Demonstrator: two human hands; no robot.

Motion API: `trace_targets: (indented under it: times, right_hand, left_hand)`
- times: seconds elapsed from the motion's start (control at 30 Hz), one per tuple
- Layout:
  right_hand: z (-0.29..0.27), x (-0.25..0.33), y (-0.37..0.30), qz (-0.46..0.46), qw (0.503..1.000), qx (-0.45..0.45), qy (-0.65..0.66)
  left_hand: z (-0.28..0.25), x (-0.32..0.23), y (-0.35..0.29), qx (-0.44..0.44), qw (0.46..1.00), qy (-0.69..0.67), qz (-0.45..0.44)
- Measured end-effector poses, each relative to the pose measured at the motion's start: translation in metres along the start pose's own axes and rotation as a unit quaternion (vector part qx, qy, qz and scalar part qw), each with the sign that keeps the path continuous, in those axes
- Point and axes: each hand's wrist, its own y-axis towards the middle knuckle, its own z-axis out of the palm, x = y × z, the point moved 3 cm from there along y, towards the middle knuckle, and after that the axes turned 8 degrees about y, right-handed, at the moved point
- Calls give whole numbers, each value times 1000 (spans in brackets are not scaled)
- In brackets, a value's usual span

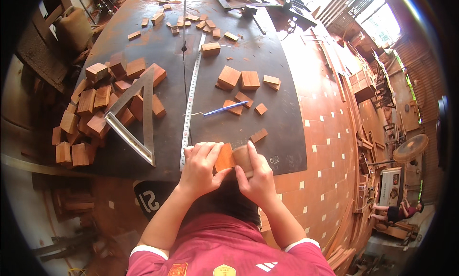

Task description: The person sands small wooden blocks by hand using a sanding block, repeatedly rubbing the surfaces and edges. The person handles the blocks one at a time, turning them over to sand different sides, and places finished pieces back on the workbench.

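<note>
Fingers (209,149) of the left hand (197,168) were clamped on an orange-brown wood block (224,158), and the right hand (258,174) had a duller, kinda blurry brown piece (243,161) pinched between thumb and fingers. The two sat side by side over the near edge of the dark counter (282,123); honestly couldn't tell if they touched.

Reading the clock from there, a small offcut (258,135) lay near the right hand, between 1 and 2. A blue pen (224,108) crossed over some wood pieces (234,111) at 12. A long white rule (191,96) ran up toward 11. At 10 there was a triangular metal frame (148,132), overlapping a messy pile of blocks (86,102) that spread toward 9. Loads of little scraps (216,33) were scattered way up near 12. Off the counter, tiled floor (318,137) showed around 3, with a person (401,212) in the background, between 3 and 4.
</note>
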Motion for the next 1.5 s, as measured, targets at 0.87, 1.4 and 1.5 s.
trace_targets:
  times: [0.87, 1.4, 1.5]
  right_hand:
    - [-8, -1, -13, -24, 996, -76, 38]
    - [1, 2, 1, 19, 999, -4, 39]
    - [-1, 10, -20, -18, 1000, -2, 20]
  left_hand:
    - [-23, -11, -8, 49, 995, 70, -50]
    - [-5, 8, -4, 12, 1000, -19, -20]
    - [-5, 7, -5, 1, 1000, -6, -21]
